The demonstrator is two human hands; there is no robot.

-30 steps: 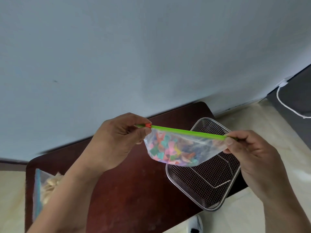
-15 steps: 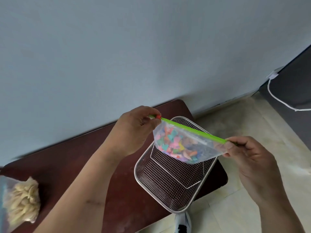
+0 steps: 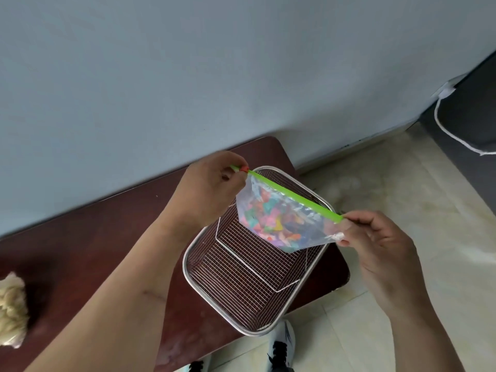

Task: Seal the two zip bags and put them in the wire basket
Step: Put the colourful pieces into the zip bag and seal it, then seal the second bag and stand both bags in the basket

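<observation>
We see the left hand [image 3: 212, 189] and right hand [image 3: 375, 237] pinching the green-zippered clear bag of coloured pieces [image 3: 284, 218] taut above the rectangular wire basket [image 3: 241, 285].

The left hand [image 3: 212, 189] is being held raised, its back turned toward the camera, with the fingers curled inward and the thumb and forefinger being pinched together on the far end of a green zip strip [image 3: 292, 196]. The left forearm is being extended bare from the lower left edge of view, slanting up toward the middle. The right hand [image 3: 375, 242] is being held lower and nearer, its back also shown, with thumb and fingertips being pressed together on the near end of the same strip. The right forearm is being brought in from the lower right corner. The two hands are being kept well apart.
</observation>
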